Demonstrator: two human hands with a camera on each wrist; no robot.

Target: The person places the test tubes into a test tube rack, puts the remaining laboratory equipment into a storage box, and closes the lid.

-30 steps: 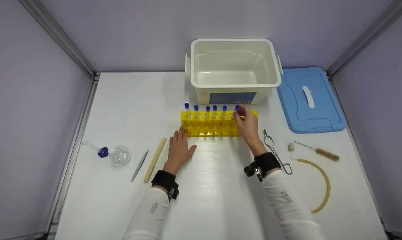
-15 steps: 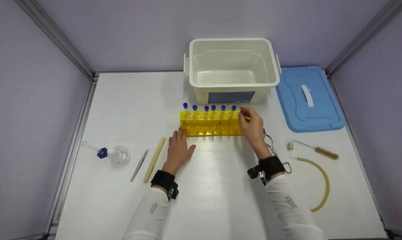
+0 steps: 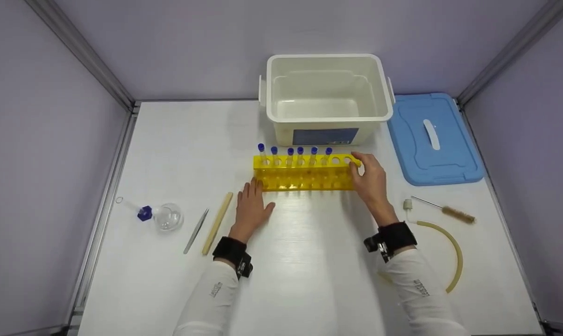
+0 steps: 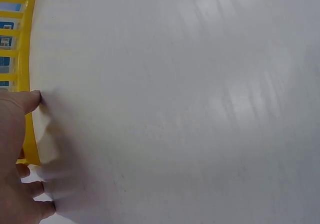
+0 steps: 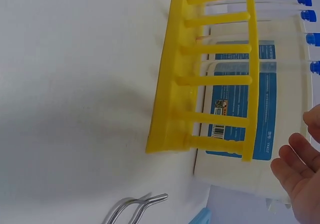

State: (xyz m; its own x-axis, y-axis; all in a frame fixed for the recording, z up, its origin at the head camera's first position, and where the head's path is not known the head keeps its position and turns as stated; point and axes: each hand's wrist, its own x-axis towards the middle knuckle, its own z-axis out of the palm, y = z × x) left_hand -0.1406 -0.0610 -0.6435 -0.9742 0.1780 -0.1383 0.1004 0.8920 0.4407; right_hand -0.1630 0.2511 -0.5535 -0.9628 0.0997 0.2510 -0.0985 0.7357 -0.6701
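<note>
Grip of the right hand (image 3: pixel 371 182) is relaxed, fingers loosely bent round nothing. Seen from the head it appears to lie on the right end of the yellow rack (image 3: pixel 307 175), but the right wrist view shows a gap between fingertips and rack. The left hand (image 3: pixel 250 207) rests at the rack's left end, fingers stretched out; the left wrist view adds its thumb lapping over the bottom edge. Six blue-capped tubes (image 3: pixel 300 150) stand in the rack, which sits on the bench (image 3: pixel 300 261) before a white box (image 3: pixel 329 120). The right wrist view also catches a bent metal tool (image 5: pixel 157 198), hidden from the head; only the head view shows the flask (image 3: pixel 169 217) and brush (image 3: pixel 458 215). A second ago the right hand was at the rightmost tube's cap; it has since let go and shifted right.
</note>
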